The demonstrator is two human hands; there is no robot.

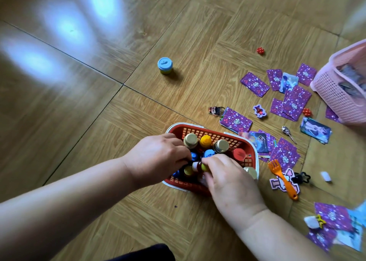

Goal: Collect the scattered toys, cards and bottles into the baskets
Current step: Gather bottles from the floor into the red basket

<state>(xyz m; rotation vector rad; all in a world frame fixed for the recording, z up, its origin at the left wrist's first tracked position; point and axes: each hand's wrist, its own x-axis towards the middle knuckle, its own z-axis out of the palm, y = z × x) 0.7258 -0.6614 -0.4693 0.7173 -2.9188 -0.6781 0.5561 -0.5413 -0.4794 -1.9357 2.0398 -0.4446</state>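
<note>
Both hands work inside the red basket (213, 134) at 6 o'clock, the right hand (227, 173) pinching a small bottle (198, 165) and the left hand (158, 155) curled among upright bottles; seat it vertically, avoiding toppling neighbours.

Floor (79, 122) of glossy wood-grain tiles, grain running different ways from patch to patch. Landmark: grout crossing (123, 84), where two dark joint lines meet. Three pale blue-white glare patches (65, 27) up-left of the crossing, blurred, spread toward the top edge and the left edge. Tiny purple speck (175, 206) on a tile well below-right of the crossing. Dark cloth (142, 253) far below the crossing, cut off by the bottom edge; can't tell what it is.
</note>
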